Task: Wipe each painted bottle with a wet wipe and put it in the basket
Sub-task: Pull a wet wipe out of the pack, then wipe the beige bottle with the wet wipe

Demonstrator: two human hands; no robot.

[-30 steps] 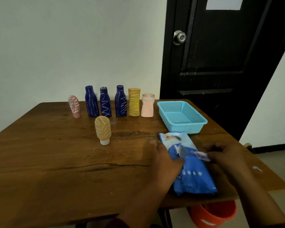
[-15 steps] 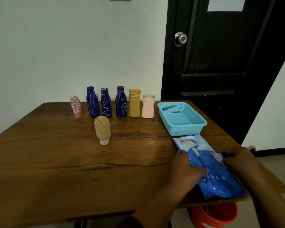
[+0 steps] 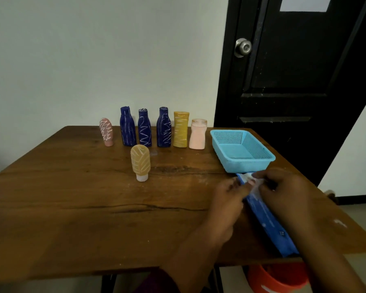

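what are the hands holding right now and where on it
Both hands are on the blue wipes pack at its far end: the left hand steadies it while the right hand pinches something white at the opening, likely a wipe.

Plain home room: wooden table (image 3: 93, 208), black panelled door (image 3: 294, 70), white wall (image 3: 93, 60).
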